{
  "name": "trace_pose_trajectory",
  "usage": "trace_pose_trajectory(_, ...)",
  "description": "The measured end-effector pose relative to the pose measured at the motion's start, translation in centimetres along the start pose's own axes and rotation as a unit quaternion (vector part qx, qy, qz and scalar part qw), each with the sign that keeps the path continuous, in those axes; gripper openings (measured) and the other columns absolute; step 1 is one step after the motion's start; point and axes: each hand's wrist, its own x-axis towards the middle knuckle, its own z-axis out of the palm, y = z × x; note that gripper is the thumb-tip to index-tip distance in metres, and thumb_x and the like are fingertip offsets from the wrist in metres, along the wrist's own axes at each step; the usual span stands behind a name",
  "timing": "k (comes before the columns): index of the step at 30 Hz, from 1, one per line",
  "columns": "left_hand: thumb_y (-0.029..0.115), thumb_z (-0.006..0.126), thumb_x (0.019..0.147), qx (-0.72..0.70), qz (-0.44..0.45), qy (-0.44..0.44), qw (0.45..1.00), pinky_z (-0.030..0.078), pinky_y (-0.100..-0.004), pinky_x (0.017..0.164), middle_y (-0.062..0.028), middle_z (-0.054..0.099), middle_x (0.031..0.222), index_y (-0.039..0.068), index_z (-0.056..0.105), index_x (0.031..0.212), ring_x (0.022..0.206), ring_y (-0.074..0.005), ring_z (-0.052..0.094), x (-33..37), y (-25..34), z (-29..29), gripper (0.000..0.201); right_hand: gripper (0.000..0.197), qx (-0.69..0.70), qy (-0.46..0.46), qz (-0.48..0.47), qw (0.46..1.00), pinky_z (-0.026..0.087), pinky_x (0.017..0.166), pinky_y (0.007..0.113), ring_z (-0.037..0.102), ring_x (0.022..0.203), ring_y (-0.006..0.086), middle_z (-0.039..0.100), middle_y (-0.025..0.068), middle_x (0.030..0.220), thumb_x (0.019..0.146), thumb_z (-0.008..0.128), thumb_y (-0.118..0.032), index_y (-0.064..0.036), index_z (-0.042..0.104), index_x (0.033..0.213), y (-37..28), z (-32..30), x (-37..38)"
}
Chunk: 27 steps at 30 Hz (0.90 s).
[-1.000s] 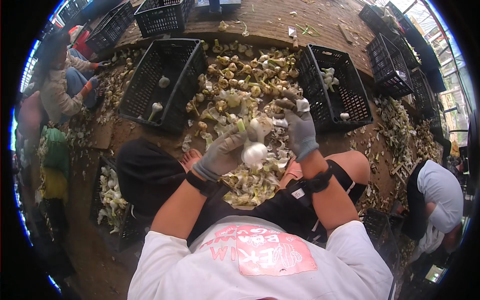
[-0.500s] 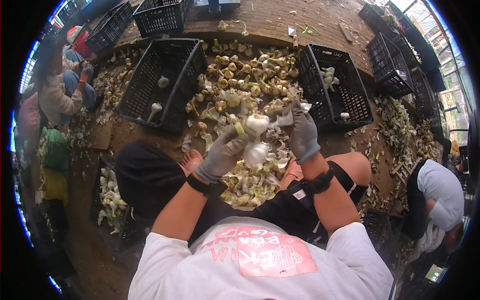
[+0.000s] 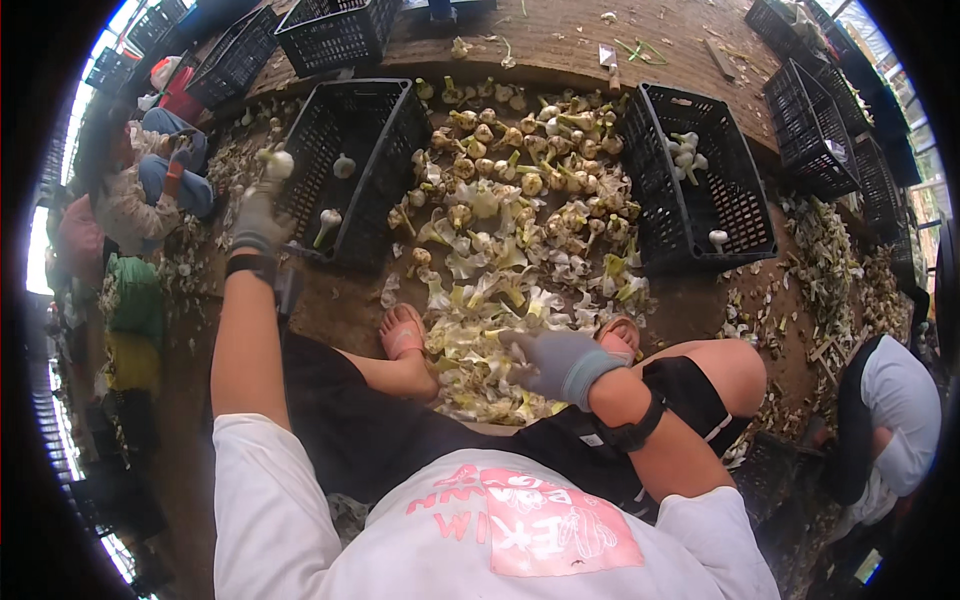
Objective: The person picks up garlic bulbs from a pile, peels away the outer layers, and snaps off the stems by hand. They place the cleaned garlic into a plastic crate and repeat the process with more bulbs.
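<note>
My left hand (image 3: 262,218), in a grey glove, is stretched out beside the left black crate (image 3: 345,185). It is closed on a white garlic bulb (image 3: 277,164) with a short stem, held near the crate's left wall. Two cleaned bulbs lie apart inside that crate. My right hand (image 3: 565,366), also gloved, hovers over a heap of pale garlic peels (image 3: 500,320) between my feet; its fingers are apart and nothing shows in them. Beyond the peels lie many unpeeled garlic bulbs (image 3: 530,150). Several cleaned bulbs (image 3: 686,152) sit in the right black crate (image 3: 700,215).
A flat-bladed tool (image 3: 610,62) lies on the boards at the back. More black crates (image 3: 810,130) stand at the far right and far left. One person (image 3: 150,195) sits at left, another (image 3: 895,410) bends at right. Peels (image 3: 820,260) litter the ground beyond the right crate.
My left hand has swung from the middle out to the left crate, carrying a garlic bulb. My right hand has dropped nearer me, over the peels. Two white bulbs were between my hands before.
</note>
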Motion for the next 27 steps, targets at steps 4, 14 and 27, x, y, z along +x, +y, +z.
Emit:
trace_pose_trajectory(4, 0.017, 0.064, 0.082, 0.315, 0.111, -0.176, 0.926, 0.044, -0.0280, 0.069, -0.0069, 0.058, 0.096, 0.008, 0.050, 0.126, 0.079, -0.0155, 0.052, 1.7, -10.2, 6.2, 0.046, 0.059, -0.021, -0.009, -0.012, 1.000, 0.048, 0.082, 0.043, 0.061, 0.098, 0.0348, 0.058, 0.0165, 0.115, 0.086, 0.055, -0.048, -0.0169, 0.041, 0.134, -0.2, 0.9, -0.2)
trace_pose_trajectory(14, 0.011, 0.064, 0.076, 0.655, 0.142, -0.226, 0.707, 0.042, -0.0387, 0.098, -0.0180, 0.055, 0.126, 0.016, 0.038, 0.140, 0.119, -0.0344, 0.051, 3.4, -28.8, 18.2, 0.069, 0.032, 0.070, 0.057, -0.035, 0.995, 0.050, 0.063, 0.044, 0.064, 0.074, 0.0339, 0.065, 0.0128, 0.086, 0.091, 0.049, -0.036, -0.0132, 0.060, 0.111, 0.5, 1.5, 1.9)
trace_pose_trajectory(27, 0.013, 0.065, 0.081, 0.512, 0.060, -0.228, 0.826, 0.048, -0.0349, 0.087, -0.0120, 0.065, 0.110, 0.008, 0.064, 0.114, 0.095, -0.0247, 0.064, 3.1, -24.3, 18.7, 0.033, 0.032, 0.166, 0.183, -0.050, 0.968, 0.050, 0.071, 0.039, 0.063, 0.086, 0.0326, 0.064, 0.0166, 0.099, 0.088, 0.056, -0.035, -0.0123, 0.059, 0.112, 2.1, 0.9, 3.6)
